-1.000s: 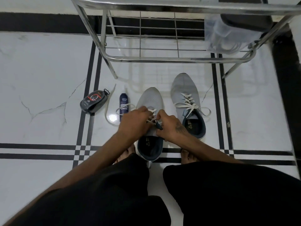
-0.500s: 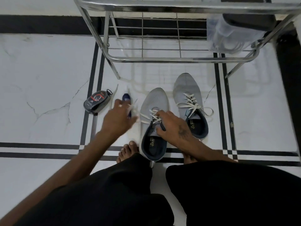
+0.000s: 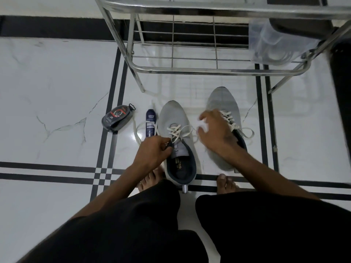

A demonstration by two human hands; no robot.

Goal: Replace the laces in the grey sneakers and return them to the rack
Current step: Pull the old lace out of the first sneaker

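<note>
Sneaker (image 3: 177,141) on floor: left hand (image 3: 154,151) pinches its collar edge; right hand (image 3: 216,131) grips blurred white lace (image 3: 201,126).

Grey sneakers (image 3: 175,118), white laces (image 3: 177,130), black-striped white floor (image 3: 57,82)
</note>
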